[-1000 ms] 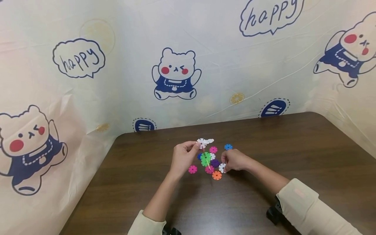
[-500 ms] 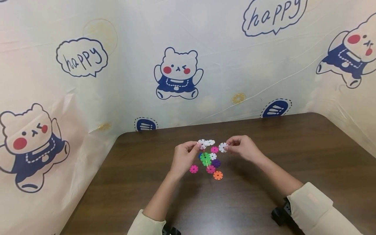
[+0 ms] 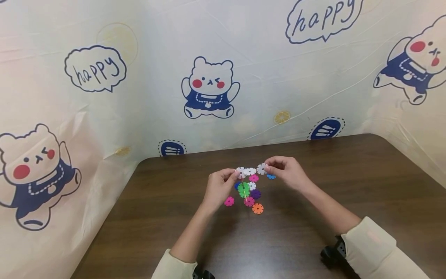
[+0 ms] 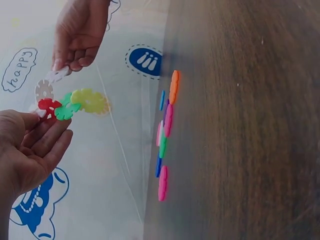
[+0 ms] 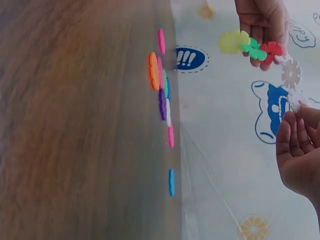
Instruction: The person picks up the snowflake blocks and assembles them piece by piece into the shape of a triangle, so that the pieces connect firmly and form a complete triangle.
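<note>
My left hand point(image 3: 220, 188) pinches a white notched snowflake disc point(image 3: 241, 172) at one end of a linked chain above the table. In the left wrist view a red disc point(image 4: 49, 106), a green disc point(image 4: 66, 109) and a yellow disc point(image 4: 90, 101) follow in line, and a second white disc point(image 4: 44, 90) branches off toward the other hand. Between thumb and fingertips, my right hand point(image 3: 287, 170) holds a loose-looking white disc point(image 3: 261, 169). Its edge is right at the rim of that second white disc; whether their slots engage, I cannot tell.
Below the hands, several discs lie on the brown wooden table point(image 3: 156, 217): an orange disc point(image 3: 258, 209), a purple disc point(image 3: 256, 194), a pink disc point(image 3: 229, 201) and others. A light blue disc point(image 3: 271, 176) lies below the right hand. Behind the table hangs a printed cloth point(image 3: 146, 89).
The right hand picked up the white disc from beside the pile, raised it, and brought it left to the chain's white disc. The left hand has stayed nearly still with the chain.
</note>
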{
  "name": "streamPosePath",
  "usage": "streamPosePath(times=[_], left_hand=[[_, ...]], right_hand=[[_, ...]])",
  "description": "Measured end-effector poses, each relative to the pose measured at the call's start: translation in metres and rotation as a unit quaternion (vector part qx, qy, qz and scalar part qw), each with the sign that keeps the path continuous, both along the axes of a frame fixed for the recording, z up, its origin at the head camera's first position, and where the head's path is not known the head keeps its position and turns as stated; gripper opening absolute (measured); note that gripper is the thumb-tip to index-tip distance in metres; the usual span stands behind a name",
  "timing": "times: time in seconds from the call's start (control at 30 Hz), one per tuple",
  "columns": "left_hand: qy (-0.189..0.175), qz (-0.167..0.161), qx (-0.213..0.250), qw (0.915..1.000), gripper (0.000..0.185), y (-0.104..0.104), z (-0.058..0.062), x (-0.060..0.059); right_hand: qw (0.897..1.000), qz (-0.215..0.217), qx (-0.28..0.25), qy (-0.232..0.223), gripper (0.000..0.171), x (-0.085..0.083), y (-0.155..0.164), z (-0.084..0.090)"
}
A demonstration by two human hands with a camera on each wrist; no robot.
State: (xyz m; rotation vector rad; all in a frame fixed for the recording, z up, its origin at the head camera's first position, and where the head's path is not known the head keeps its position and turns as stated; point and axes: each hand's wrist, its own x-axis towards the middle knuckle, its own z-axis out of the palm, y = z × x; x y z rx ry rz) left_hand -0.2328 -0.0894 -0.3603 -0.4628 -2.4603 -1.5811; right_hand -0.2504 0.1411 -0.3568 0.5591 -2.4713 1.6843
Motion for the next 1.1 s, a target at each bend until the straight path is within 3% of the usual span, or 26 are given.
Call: streamPosePath(times=[0.33,0.77,1.1], left_hand=[[-0.009,0.000,-0.006,0.9999,0.014,0.002,-0.003,0.003],[0.031,0.018,-0.006,0.9993,0.015,0.012,-0.001,0.007],[0.010,0.011,-0.002,0.9999,0.016,0.006,-0.001,0.003]], right_hand=[[1.000,-0.012,-0.025,-0.007,0.017,0.002,-0.006,-0.005],[0.997,-0.024,-0.070,0.011,0.013,0.005,-0.011,-0.009],[1.000,0.005,-0.026,-0.007,0.020,-0.003,-0.006,-0.004]])
